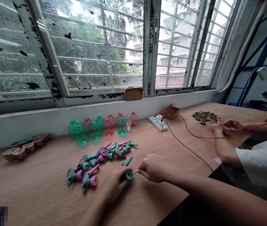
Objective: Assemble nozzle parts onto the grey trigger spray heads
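My left hand (pixel 116 185) is closed around a trigger spray head (pixel 129 174) with a teal collar and teal lever. The collar's opening faces my right hand (pixel 155 168). Between the fingertips of that hand is a thin pale tube (pixel 135 171), its far end at the collar; how deep it sits inside I cannot tell. Just beyond my left hand lie several more grey spray heads (pixel 90 181) with pink or teal collars. Behind them stand clear green bottles (pixel 96 131) and clear red bottles (pixel 108 128) without tops.
Small hollow coloured pieces (pixel 20 153) sit at the left. A power strip (pixel 158 123) with a black and a red cable lies near an open cardboard box (pixel 173 112). To the right, another person's hands (pixel 218 128) are beside a pile of small round pieces (pixel 204 116).
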Demonstrator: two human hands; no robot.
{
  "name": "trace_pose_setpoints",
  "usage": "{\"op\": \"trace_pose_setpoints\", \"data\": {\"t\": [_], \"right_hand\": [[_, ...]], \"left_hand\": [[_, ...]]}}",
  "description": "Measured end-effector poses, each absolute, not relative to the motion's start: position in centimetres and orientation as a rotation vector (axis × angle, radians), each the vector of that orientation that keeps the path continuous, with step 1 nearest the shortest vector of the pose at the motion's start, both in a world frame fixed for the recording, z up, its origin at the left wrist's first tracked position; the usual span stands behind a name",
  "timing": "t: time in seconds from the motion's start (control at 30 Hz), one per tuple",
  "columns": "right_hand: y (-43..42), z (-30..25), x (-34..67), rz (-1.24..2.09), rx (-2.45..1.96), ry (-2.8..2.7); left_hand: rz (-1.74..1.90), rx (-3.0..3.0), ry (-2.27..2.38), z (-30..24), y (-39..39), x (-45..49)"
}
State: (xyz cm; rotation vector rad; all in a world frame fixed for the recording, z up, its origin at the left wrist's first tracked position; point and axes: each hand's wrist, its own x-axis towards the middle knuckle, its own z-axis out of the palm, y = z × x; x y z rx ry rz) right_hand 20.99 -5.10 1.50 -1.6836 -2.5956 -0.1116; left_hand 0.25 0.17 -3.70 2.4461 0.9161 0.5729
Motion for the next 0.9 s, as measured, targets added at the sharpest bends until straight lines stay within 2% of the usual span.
{"op": "trace_pose_setpoints", "data": {"t": [0.33, 0.5, 0.7, 0.9], "right_hand": [[-4.7, -3.5, 22.4, -0.060, -1.535, -2.372], [-4.8, -2.6, 22.5, -0.132, -1.518, -2.372], [-5.9, -0.8, 20.5, -0.368, -1.560, -2.545], [-6.3, -0.3, 19.8, -0.277, -1.637, -2.667]], "left_hand": [[0.572, 2.369, 0.918, -3.0, 0.0, 0.3], [0.597, 2.339, 0.918, -3.0, 0.0, 0.4], [0.566, 2.376, 1.022, -2.8, -0.1, 0.5], [0.550, 2.476, 0.926, -3.1, -0.1, 0.4]]}}
